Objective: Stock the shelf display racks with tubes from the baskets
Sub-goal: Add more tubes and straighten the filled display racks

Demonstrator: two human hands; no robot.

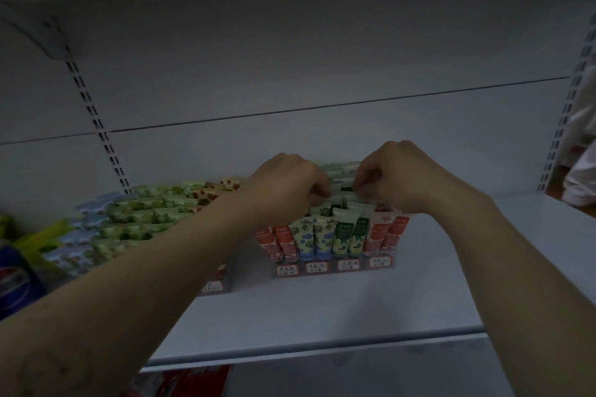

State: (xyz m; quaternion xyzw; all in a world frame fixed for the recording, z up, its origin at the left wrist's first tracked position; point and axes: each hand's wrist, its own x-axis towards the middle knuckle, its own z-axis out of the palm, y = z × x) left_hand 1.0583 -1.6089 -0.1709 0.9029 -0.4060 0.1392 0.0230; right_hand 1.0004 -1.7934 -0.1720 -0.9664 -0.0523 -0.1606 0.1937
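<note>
A clear display rack [335, 267] stands on the white shelf [322, 316], filled with upright tubes in red, blue-green, dark green and pink rows [345, 235]. Both my hands reach over its middle rows. My left hand [287, 190] is curled with fingertips down among the green tubes. My right hand [396, 176] is curled the same way, pinching at the tops of the green tubes [342, 195]. What exactly each fingertip grips is hidden. A second rack [213, 287] to the left holds many more tubes [135, 219].
A blue bottle [16, 277] and a yellow-green pack [42, 242] sit at the far left. Slotted uprights [93, 116] run up the back panel. A person in light clothing [580, 151] stands past the right upright. Red packaging [193, 380] shows below the shelf edge.
</note>
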